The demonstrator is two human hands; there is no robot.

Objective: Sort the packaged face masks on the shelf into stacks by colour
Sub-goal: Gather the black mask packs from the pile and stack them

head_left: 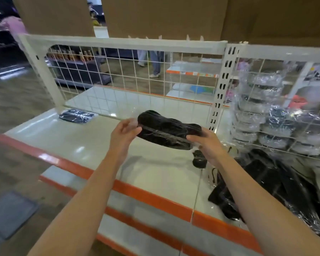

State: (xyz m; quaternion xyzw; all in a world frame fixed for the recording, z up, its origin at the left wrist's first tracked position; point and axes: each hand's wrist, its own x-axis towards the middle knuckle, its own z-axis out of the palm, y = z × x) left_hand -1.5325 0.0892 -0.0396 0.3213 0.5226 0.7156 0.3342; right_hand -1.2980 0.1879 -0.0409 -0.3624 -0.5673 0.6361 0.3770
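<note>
Over the white shelf (78, 145), both hands (123, 134) (206, 145) grip black masks (167, 131).

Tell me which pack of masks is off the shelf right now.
The black mask pack, held between left hand and right hand. The dark pack at far left and the black pile lie on the shelf.

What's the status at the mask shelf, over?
Both hands, left hand and right hand, grip one black mask pack above the shelf. Dark pack lies far left. Black pile waits right. Nothing blocking.
</note>
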